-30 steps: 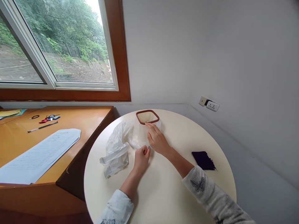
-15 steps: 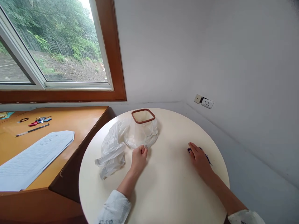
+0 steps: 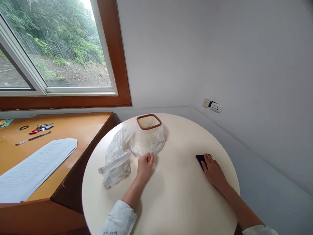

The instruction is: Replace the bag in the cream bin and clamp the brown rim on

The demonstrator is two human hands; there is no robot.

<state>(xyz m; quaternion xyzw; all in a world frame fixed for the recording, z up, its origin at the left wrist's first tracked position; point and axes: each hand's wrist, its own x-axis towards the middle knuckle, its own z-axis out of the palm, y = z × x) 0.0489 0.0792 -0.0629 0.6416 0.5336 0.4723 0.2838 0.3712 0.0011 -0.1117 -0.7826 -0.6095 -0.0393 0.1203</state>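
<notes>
Cloth [image 3: 200, 158] is partly covered by the right hand [image 3: 214, 172].
On the counter's [image 3: 171, 202] right side, its fingers are laid extended, thumb apart; the left hand [image 3: 145, 166] is curled into a fist by the bag [image 3: 116, 153] and bin [image 3: 149, 128], and whether anything is pinched cannot be told.

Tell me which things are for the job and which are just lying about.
For the job, it seems:
cloth, under the right hand
bag, at the left hand
bin, with the bag around it

Lying about on the desk:
papers
pen
small coloured things
</notes>
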